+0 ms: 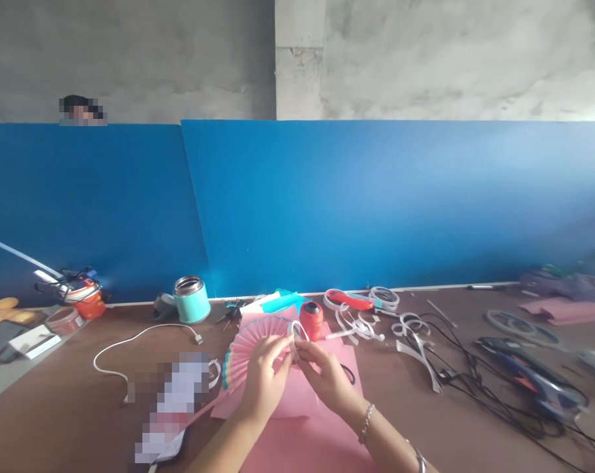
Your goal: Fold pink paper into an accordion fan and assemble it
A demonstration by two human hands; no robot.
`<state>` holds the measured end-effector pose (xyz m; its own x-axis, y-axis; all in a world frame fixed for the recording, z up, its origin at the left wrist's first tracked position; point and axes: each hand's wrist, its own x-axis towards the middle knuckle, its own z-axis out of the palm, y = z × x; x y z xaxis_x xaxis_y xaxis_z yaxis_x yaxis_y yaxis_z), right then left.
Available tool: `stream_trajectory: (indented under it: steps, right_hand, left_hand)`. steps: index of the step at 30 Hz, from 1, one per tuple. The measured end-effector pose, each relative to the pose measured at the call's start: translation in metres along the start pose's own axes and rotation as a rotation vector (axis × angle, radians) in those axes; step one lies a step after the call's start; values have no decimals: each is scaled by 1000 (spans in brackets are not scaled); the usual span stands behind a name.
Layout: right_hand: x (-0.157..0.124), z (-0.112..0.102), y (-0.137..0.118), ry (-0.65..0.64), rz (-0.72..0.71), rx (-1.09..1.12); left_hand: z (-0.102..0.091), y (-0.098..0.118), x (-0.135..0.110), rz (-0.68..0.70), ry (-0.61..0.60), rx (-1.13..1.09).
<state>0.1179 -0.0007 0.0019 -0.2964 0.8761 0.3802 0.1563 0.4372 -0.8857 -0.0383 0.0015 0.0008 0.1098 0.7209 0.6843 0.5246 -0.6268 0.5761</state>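
Note:
My left hand (266,371) and my right hand (324,378) meet over the middle of the desk, fingertips pinched together. Between them is a thin white strip (297,324), curved into a loop above the fingers; its lower end is hidden. Just behind and left of my left hand lies a pleated pink paper fan (251,341) with a blue and yellow edge. Pink paper sheets (297,440) spread under both hands. Close beyond my fingertips stands a red spool of thread (312,320).
A turquoise thermos cup (192,300) and a white USB cable (144,328) lie to the left. Red-handled scissors (349,299) and curled white strips (359,325) sit behind. A glue gun (534,378) with black cables is at right. A blue partition (376,203) borders the desk.

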Motion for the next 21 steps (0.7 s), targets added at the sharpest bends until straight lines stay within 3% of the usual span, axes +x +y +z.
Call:
stream_trajectory:
  steps: [5,13,18,21]
  right_hand:
    - [-2,2,0,5,-9,-117]
    - [-3,2,-9,4,9,-243]
    - [2,-4,-10,71,31,-507]
    - [5,-8,-11,88,53,-456]
  left_hand:
    - [0,-3,-4,121,55,134]
    - [-6,4,1,-3,-3,67]
    - [-13,6,3,26,51,102]
    - [-15,7,4,41,70,100]
